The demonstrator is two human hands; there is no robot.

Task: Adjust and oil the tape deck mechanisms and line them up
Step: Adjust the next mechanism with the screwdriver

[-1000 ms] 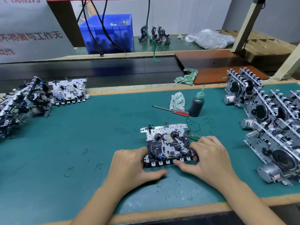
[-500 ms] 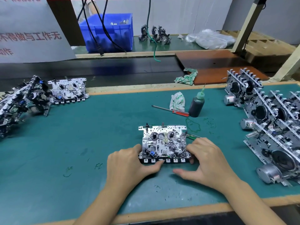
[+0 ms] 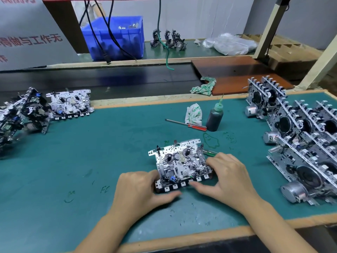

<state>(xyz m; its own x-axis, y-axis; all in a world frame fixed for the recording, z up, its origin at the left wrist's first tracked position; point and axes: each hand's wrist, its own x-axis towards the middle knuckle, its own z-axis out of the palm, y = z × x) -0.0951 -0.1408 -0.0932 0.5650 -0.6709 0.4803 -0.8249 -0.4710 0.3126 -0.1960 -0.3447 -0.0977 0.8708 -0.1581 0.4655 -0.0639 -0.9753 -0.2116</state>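
Left to right: finished mechanisms [image 3: 69, 104] at far left; left hand [image 3: 144, 189] and right hand [image 3: 228, 178] gripping the tape deck mechanism [image 3: 182, 165] lying mid-mat; oil bottle [image 3: 215, 117]; a row of standing mechanisms [image 3: 300, 136].

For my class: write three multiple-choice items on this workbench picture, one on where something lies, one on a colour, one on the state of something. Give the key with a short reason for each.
1. Where does the red-handled screwdriver lie?
A. on the green mat, left of the oil bottle
B. inside the blue crate
C. in the right hand

2. What colour is the oil bottle cap?
A. red
B. green
C. white

3. How is the tape deck mechanism in the middle held?
A. by the left hand alone
B. by neither hand
C. by both hands

Key: 1 A, it lies on the green mat beside the bottle. 2 B, the nozzle cap is green. 3 C, the left hand and right hand grip its two ends.
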